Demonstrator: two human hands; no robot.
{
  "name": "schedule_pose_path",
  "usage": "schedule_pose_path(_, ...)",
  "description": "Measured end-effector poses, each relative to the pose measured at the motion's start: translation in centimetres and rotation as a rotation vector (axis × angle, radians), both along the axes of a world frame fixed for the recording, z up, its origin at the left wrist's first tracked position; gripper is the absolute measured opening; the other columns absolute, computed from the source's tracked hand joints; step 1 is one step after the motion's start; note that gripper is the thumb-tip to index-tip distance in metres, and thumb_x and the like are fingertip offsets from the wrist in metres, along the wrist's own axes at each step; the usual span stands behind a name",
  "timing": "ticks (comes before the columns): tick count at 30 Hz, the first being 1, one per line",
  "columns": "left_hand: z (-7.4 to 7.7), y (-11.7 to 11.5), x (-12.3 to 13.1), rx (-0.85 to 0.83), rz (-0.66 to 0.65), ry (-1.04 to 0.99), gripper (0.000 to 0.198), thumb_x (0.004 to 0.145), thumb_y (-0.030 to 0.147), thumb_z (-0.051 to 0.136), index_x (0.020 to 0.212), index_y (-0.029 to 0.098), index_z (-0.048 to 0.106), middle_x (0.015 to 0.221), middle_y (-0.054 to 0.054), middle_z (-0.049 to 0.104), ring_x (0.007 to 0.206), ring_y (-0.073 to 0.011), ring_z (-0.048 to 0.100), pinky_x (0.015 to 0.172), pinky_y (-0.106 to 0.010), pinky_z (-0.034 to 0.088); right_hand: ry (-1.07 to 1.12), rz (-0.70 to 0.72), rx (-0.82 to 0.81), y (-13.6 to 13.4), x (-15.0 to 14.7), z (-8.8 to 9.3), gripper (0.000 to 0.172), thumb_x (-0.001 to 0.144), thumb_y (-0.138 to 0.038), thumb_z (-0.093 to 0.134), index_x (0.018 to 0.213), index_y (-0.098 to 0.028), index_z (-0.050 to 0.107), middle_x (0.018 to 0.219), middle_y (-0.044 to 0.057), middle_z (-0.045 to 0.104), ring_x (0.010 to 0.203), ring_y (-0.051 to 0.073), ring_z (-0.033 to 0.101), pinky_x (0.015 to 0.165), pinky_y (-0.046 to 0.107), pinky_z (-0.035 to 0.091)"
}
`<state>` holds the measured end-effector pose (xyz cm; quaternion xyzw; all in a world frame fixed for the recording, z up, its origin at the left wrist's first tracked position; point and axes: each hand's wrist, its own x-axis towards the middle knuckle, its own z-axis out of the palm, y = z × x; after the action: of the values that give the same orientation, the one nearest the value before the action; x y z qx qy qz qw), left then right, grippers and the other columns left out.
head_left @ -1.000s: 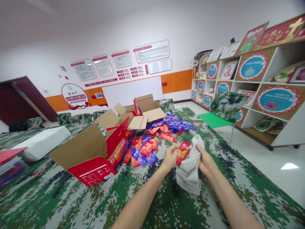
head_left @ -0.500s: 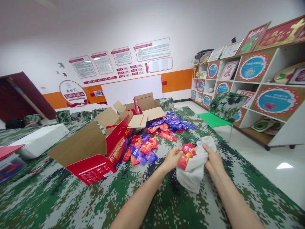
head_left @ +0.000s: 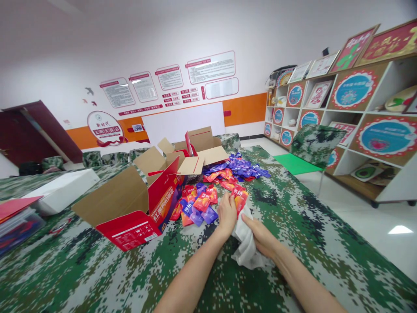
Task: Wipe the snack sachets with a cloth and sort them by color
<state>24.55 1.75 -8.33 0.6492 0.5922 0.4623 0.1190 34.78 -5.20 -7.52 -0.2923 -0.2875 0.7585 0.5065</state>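
Plainly, a camouflage-covered table [head_left: 130,282] underneath everything, broad enough to keep the whole lot within reach. Next in size, the red box [head_left: 163,202], open with flaps spread, perhaps for easy access; contents not visible from here. Behind the red box, a second box [head_left: 200,139], likewise open. To the right of the red box and farther back, a heap [head_left: 243,167], mostly purple with red along its near edge, probably loose for quick picking. Just beside the red box, on its right, a smaller mixed pile [head_left: 197,204], perhaps set apart as a separate lot. Right of the red box, beyond the pile, a pale cloth [head_left: 244,243], bunched, with loose folds at the bottom. There too, the right hand [head_left: 263,239], closed around the cloth, thumb on top, some fingers hidden; seemingly for soft backing. Opposite, the left hand [head_left: 227,215], fingers bent, pinching the sachet [head_left: 240,199], likely to steady it. Right of the red box too, between both hands: tilted, bright red, pale lettering, orange print, lower end covered by cloth. Full or torn, cannot tell.
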Motion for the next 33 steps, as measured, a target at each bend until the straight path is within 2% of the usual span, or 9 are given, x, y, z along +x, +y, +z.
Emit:
schedule_pose_path(4,1.2,2.2,-3.1,-0.068,0.193,0.165,0.033,0.092,0.033,0.020,0.094,0.019,0.049,0.081,-0.006,0.061,0.075,-0.0175,0.057,0.064,-0.026,0.037,-0.051,0.088,-0.039,-0.1,0.4,-0.1,0.039,0.075,-0.032,0.060,0.110,-0.014,0.058,0.099,0.011,0.068,0.096,0.025,0.062,0.090,0.041,0.045)
schedule_pose_path(7,2.0,4.2,-6.2,-0.156,0.359,0.301,0.033,0.092,0.031,0.019,0.100,0.016,0.048,0.081,-0.010,0.062,0.076,-0.0201,0.059,0.064,-0.027,0.038,-0.065,-0.006,-0.071,0.8,1.1,-0.5,0.036,0.075,-0.033,0.061,0.105,-0.014,0.060,0.097,0.011,0.069,0.095,0.025,0.062,0.089,0.040,0.045)
schedule_pose_path(11,2.3,6.3,-9.4,-0.219,0.471,0.467,0.029,0.089,0.022,0.025,0.101,0.011,0.048,0.089,-0.014,0.061,0.082,-0.0220,0.059,0.067,-0.029,0.041,-0.100,-0.117,-0.097,1.8,1.6,-1.3,0.031,0.073,-0.032,0.061,0.100,-0.015,0.062,0.096,0.010,0.069,0.095,0.024,0.063,0.088,0.039,0.046)
schedule_pose_path(17,2.2,7.4,-9.3,-0.119,0.637,0.680,0.027,0.084,0.010,0.027,0.099,0.010,0.050,0.103,-0.016,0.052,0.099,-0.0244,0.048,0.083,-0.038,0.037,-0.138,-0.124,-0.086,1.7,1.7,-1.4,0.033,0.073,-0.033,0.061,0.101,-0.015,0.061,0.099,0.011,0.068,0.093,0.024,0.063,0.085,0.038,0.048)
schedule_pose_path(20,1.7,8.1,-7.3,-0.075,0.522,0.732,0.029,0.084,0.010,0.028,0.103,0.012,0.050,0.106,-0.015,0.050,0.101,-0.0252,0.046,0.085,-0.040,0.036,-0.144,-0.141,-0.101,1.7,1.8,-1.2,0.035,0.072,-0.033,0.061,0.103,-0.015,0.060,0.098,0.011,0.068,0.093,0.024,0.063,0.085,0.038,0.048)
schedule_pose_path(24,0.1,10.0,-3.8,-0.111,0.078,0.808,0.036,0.083,0.009,0.027,0.113,0.013,0.047,0.113,-0.015,0.050,0.107,-0.0236,0.044,0.090,-0.038,0.035,-0.144,-0.151,-0.116,1.9,1.9,-1.4,0.037,0.073,-0.033,0.061,0.105,-0.015,0.059,0.101,0.011,0.068,0.097,0.024,0.062,0.086,0.037,0.047)
schedule_pose_path(26,-0.8,11.3,-2.3,-0.131,-0.079,0.834,0.041,0.081,0.007,0.028,0.119,0.015,0.045,0.122,-0.013,0.047,0.114,-0.0218,0.041,0.095,-0.037,0.031,-0.144,-0.148,-0.103,2.1,2.0,-1.6,0.038,0.073,-0.033,0.061,0.107,-0.015,0.058,0.101,0.011,0.067,0.099,0.024,0.061,0.087,0.036,0.047)
schedule_pose_path(30,-1.8,13.4,-1.1,-0.160,-0.229,0.863,0.051,0.076,0.005,0.037,0.126,0.016,0.038,0.131,-0.011,0.043,0.122,-0.0195,0.036,0.101,-0.036,0.025,-0.157,-0.160,-0.073,2.2,2.3,-1.8,0.040,0.074,-0.033,0.060,0.110,-0.015,0.057,0.103,0.010,0.067,0.100,0.023,0.060,0.088,0.036,0.046)
schedule_pose_path(33,-1.9,13.6,-0.9,-0.157,-0.279,0.866,0.048,0.079,0.008,0.037,0.127,0.011,0.037,0.121,-0.015,0.051,0.114,-0.0192,0.045,0.099,-0.034,0.028,-0.149,-0.181,-0.082,2.3,2.4,-1.5,0.043,0.073,-0.033,0.060,0.112,-0.016,0.056,0.104,0.009,0.067,0.098,0.024,0.061,0.087,0.037,0.047)
